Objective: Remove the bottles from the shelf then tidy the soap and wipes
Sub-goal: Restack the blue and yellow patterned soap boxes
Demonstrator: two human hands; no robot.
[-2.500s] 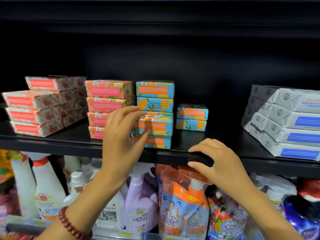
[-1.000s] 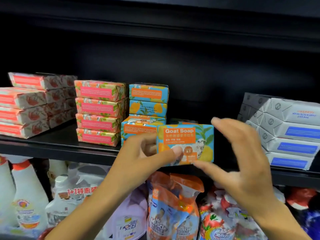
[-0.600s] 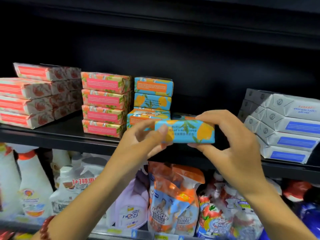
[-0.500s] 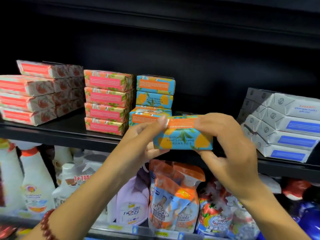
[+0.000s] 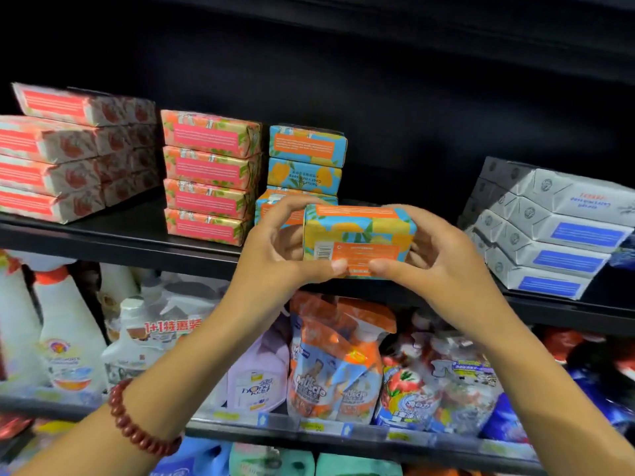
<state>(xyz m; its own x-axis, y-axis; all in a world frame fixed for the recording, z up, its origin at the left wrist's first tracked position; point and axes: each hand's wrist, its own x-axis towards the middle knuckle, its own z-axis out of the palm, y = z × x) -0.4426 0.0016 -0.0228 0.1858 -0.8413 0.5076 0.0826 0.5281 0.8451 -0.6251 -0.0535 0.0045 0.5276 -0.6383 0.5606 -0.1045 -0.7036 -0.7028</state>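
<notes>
I hold a blue-and-orange soap box in front of the black shelf, its barcode side facing me. My left hand grips its left end and my right hand grips its right end, both thumbs under the lower edge. Behind it stands a stack of the same blue soap. To the left are a stack of pink-label soap and stacks of red-and-white soap. Grey wipes packs are piled at the right of the shelf.
The shelf below holds spray bottles, a lilac bottle, orange refill pouches and strawberry-print pouches. A dark gap on the black shelf lies between the blue soap and the wipes. A bead bracelet is on my left wrist.
I picked a blue soap box off the shelf with both hands and turned it over; its front, then its narrow side, and now its barcode side faces me.
</notes>
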